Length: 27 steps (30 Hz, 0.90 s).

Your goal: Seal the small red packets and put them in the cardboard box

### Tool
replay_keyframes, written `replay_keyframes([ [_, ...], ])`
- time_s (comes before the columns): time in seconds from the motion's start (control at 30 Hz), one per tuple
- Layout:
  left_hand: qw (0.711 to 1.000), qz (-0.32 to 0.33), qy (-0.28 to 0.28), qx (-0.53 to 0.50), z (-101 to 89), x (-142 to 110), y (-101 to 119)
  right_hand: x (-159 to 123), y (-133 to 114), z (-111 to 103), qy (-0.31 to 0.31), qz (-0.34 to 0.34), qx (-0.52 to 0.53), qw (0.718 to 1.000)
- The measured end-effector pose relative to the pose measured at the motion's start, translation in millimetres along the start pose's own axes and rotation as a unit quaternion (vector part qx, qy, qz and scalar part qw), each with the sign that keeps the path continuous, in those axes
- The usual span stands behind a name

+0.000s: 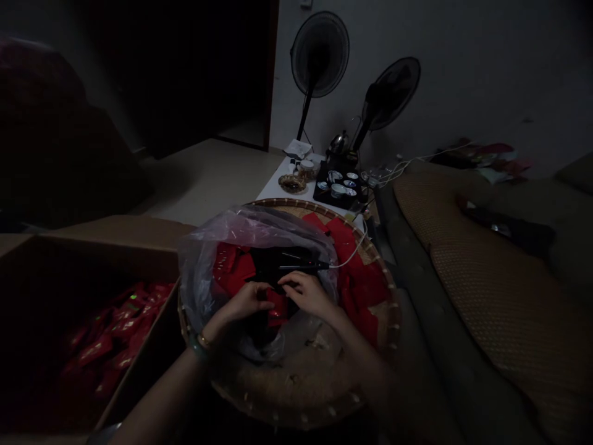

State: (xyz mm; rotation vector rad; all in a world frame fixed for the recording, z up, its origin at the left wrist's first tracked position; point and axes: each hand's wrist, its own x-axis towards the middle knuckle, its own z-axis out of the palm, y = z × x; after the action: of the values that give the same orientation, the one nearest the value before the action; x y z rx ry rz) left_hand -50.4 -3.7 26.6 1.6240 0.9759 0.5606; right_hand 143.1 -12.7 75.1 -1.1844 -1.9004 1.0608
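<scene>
Both my hands meet over a round woven tray (324, 383) on my lap. My left hand (248, 301) and my right hand (308, 293) pinch a small red packet (277, 308) between them, fingers closed on it. Just beyond the hands lies a black tool (290, 262) with a white cord running off to the right. A clear plastic bag (222, 247) holding more red packets bulges around the hands. Several loose red packets (356, 272) lie on the tray's right side. The room is dim.
A cardboard box (92, 247) with many red packets stands at my left. A low table (278, 182) with a tea set (338, 182) and a small bowl is ahead. Two standing fans (319, 55) lean at the wall. A woven-mat sofa (500, 272) runs along the right.
</scene>
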Motion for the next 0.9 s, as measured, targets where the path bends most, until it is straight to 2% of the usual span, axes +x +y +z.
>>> replay_keyframes([
  [0.2, 0.999, 0.007, 0.039, 0.013, 0.4, -0.6, -14.3, -16.7, 20.9, 4.5, 0.003, 0.039, -0.020, 0.999],
  [0.33, 0.999, 0.024, 0.024, 0.041, 2.1, -2.0, -19.1, -21.3, 31.3, 16.6, 0.025, 0.054, -0.040, 0.997],
  [0.47, 0.997, 0.033, 0.008, 0.064, 5.5, -4.8, -15.0, -20.4, 36.8, 21.3, 0.058, 0.052, -0.060, 0.995],
  [0.63, 0.992, 0.009, 0.019, 0.121, 11.7, -5.4, -12.9, -20.2, 37.4, 22.9, 0.104, 0.066, -0.021, 0.992],
  [0.8, 0.985, 0.041, 0.023, 0.167, 14.6, -3.0, -18.0, -23.9, 33.0, 21.1, 0.074, 0.076, 0.027, 0.994],
  [0.9, 0.981, 0.047, 0.030, 0.188, 14.0, -2.5, -19.8, -25.7, 28.7, 14.2, 0.086, 0.063, 0.046, 0.993],
])
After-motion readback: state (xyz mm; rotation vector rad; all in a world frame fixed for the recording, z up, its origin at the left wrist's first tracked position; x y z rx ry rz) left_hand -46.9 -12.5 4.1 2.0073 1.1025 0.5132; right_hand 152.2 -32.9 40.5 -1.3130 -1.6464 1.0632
